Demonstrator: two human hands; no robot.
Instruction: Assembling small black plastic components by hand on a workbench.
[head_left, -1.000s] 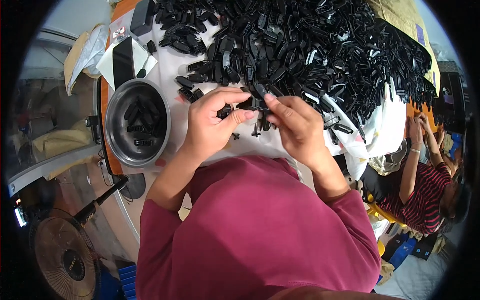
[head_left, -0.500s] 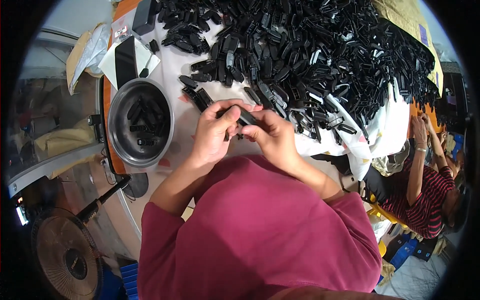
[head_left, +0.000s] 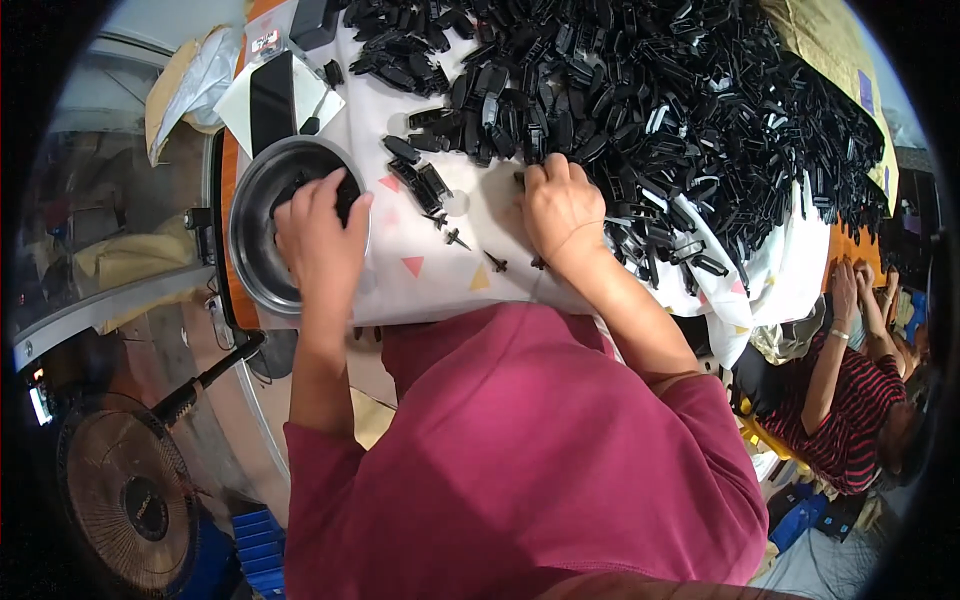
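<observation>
My left hand (head_left: pixel 322 230) is over the round metal bowl (head_left: pixel 243 262), its fingers bent down inside the rim. Between thumb and forefinger it holds a black plastic part (head_left: pixel 349 196). At the near edge of a big heap of black plastic clip-like parts (head_left: pixel 590 90), my right hand (head_left: pixel 565 213) rests with curled fingers. Its fingertips are hidden, so what they grip cannot be made out. Between the hands lie a few larger black parts (head_left: pixel 425 183) and several small dark pieces (head_left: pixel 457 239) on the patterned white cloth (head_left: pixel 420 290).
Left of the heap, a dark phone-like slab (head_left: pixel 272 105) lies on white paper, near a black box (head_left: pixel 314 22). A fan (head_left: pixel 140 500) stands at the lower left. Along the table's right side, a person in a striped shirt (head_left: pixel 860 410) has both hands at the table.
My hands have parted from the black part they held together. The left has gone to the bowl with a black part; the right has moved up to the heap. Small pieces now show between them.
</observation>
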